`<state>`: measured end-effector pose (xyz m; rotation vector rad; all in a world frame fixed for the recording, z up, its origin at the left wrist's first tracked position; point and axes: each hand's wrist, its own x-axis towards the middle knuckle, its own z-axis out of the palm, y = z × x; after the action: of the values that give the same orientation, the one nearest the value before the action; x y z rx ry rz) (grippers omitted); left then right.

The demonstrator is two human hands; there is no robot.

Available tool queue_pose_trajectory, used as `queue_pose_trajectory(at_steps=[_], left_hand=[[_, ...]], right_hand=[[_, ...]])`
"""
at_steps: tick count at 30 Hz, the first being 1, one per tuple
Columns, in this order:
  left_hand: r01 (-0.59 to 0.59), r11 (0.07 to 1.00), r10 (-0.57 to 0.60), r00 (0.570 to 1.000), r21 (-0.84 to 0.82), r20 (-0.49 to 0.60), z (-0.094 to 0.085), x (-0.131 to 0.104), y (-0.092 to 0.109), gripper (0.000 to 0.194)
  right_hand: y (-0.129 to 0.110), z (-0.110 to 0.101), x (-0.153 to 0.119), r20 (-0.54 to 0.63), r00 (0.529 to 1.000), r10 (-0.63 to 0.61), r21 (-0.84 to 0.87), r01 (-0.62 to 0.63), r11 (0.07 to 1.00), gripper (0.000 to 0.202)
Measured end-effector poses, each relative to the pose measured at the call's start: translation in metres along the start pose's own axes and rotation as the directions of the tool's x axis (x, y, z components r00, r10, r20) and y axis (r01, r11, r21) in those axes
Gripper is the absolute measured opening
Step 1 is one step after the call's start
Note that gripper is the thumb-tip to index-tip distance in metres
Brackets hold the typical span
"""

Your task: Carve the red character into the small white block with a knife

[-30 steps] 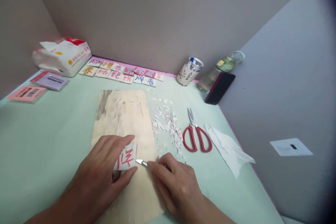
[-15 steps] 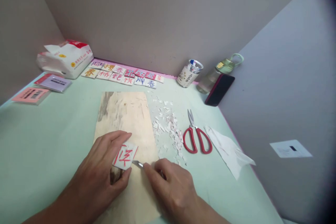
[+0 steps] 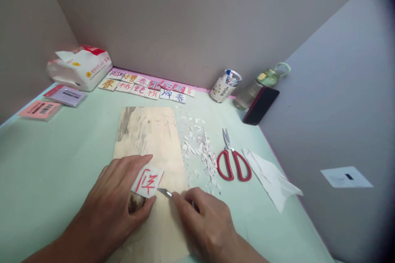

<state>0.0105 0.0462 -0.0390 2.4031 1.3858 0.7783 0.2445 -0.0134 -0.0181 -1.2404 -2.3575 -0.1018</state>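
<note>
While the pack (image 3: 83,68) stands beyond the left grip and off to its left, the left hand (image 3: 114,193) bends round the card (image 3: 148,183), pinching it between thumb and curled fingers. The card sits just right of that palm, over the board (image 3: 154,131); compared with a second ago it slants more and shows more of its face, its right edge leaning where it stood nearly straight. That turn seems to set the lower part of this edge against the knife (image 3: 166,192), so the blade appears better placed for work on that side. The tip reaches the edge, though whether it touches or stops just short is too fine to tell. Some of the left fingertips and the card's underside are hidden, and a dark patch below the card could be a stain or shadow. Next comes the right hand (image 3: 210,213), pinching the knife close behind its blade and covering most of the handle; the near end of the board runs out of view. Beyond the right grip lie the scraps (image 3: 202,148), too small to count, then the scissors (image 3: 228,146) and, farthest right, the tissue (image 3: 271,176).
</note>
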Motion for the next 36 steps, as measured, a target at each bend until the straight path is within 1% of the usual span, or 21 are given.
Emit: queue_pose_trajectory(at_steps=[4,9,11,19,24,28,32,36], left_hand=[[0.005,1.000,-0.006,1.000,-0.008,-0.015,0.000,-0.001,0.002,0.053],[-0.007,1.000,0.007,0.999,-0.013,-0.040,0.000,0.000,0.003,0.050],[-0.009,1.000,0.009,0.999,-0.012,-0.046,0.000,0.000,0.003,0.052],[-0.010,1.000,0.010,0.999,-0.001,-0.045,0.003,-0.001,0.004,0.053],[-0.012,1.000,0.012,0.999,0.000,-0.044,0.001,-0.002,0.003,0.053],[-0.007,1.000,0.007,0.999,-0.011,-0.034,0.001,-0.001,0.003,0.053],[0.000,1.000,0.000,0.999,-0.008,-0.048,0.003,0.001,0.006,0.054],[-0.004,1.000,0.004,0.998,0.006,-0.061,0.004,0.002,0.008,0.054]], right_hand=[[0.000,0.001,0.001,0.001,1.000,0.003,0.033,-0.003,0.999,0.029],[-0.002,0.003,0.003,-0.003,1.000,0.024,-0.016,-0.024,1.000,0.027],[-0.003,0.003,0.003,0.011,0.999,0.035,-0.008,-0.035,0.999,0.028],[-0.009,0.000,0.011,0.074,0.991,0.110,0.127,-0.119,0.985,0.032],[-0.008,-0.005,0.015,0.122,0.983,0.136,0.207,-0.160,0.965,0.029],[-0.006,-0.007,0.015,0.128,0.983,0.134,0.274,-0.165,0.948,0.026],[-0.009,-0.006,0.014,0.114,0.983,0.141,0.241,-0.165,0.956,0.026],[-0.013,-0.003,0.015,0.060,0.987,0.146,0.183,-0.155,0.971,0.028]])
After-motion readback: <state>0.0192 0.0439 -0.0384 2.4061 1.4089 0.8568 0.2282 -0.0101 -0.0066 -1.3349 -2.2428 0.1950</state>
